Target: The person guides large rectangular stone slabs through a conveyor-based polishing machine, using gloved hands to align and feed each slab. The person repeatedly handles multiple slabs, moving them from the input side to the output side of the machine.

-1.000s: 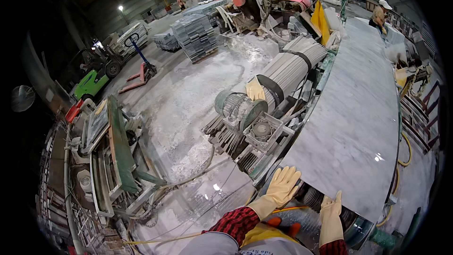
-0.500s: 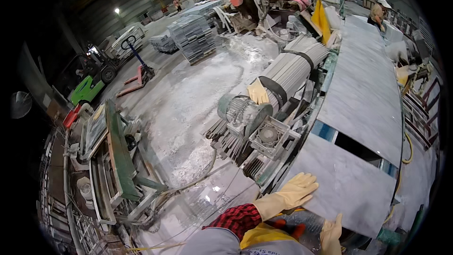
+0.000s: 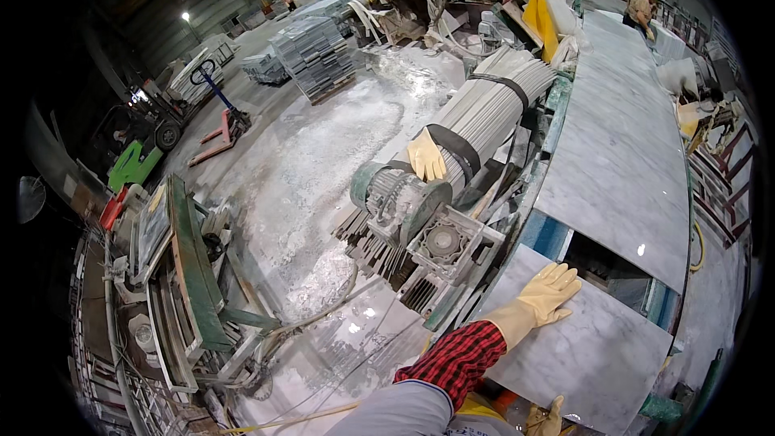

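Observation:
A grey-veined white marble slab [image 3: 597, 347] lies flat in front of me on the green-framed machine bed. My left hand [image 3: 547, 297], in a cream rubber glove, rests palm down near its far left part with the fingers spread. At the slab's near edge, my right hand [image 3: 546, 418] wears a similar glove. Its thumb or a finger laps over the edge, while its other fingers are mostly hidden. Beyond a dark gap [image 3: 609, 262] with blue strips at its ends, a longer marble slab [image 3: 617, 153] stretches away from me.
Left of the bed stand a dusty motor [image 3: 395, 198] and a roller of pale slats [image 3: 496, 101], with a loose cream glove [image 3: 425, 155] on top. Farther off are stacked slabs [image 3: 313, 56], a pallet jack [image 3: 222, 117] and a green forklift [image 3: 137, 163]. Another person [image 3: 643, 10] is at the far right.
My left hand has moved forward and right, from the near slab's left edge further onto its surface. The gap between the slabs looks slightly wider. The whole view has shifted a little.

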`<state>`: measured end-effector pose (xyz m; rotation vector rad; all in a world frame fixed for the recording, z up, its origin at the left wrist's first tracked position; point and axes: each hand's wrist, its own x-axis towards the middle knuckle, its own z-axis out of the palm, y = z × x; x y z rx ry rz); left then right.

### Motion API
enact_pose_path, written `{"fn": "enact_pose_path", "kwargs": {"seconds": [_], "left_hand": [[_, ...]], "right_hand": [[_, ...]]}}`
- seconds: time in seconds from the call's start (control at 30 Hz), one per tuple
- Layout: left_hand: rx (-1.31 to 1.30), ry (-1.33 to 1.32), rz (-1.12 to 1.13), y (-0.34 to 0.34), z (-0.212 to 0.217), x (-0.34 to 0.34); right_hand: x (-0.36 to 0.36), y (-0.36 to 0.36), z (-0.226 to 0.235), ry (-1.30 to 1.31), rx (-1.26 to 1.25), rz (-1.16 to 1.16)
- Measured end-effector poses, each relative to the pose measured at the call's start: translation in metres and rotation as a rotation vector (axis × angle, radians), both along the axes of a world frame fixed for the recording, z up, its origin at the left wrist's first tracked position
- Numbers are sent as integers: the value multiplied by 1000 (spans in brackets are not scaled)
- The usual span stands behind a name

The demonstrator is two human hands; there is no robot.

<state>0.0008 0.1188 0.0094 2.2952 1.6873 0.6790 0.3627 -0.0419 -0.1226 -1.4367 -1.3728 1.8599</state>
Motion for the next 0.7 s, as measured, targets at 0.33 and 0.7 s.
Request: {"fn": "enact_pose_path", "kwargs": {"seconds": [0.33, 0.7], "left_hand": [[-402, 189, 29, 73, 45, 11], [-484, 79, -17, 66, 107, 10]], "right_hand": [[6, -21, 1, -310, 295, 58], [58, -57, -120, -154, 79, -41]]}}
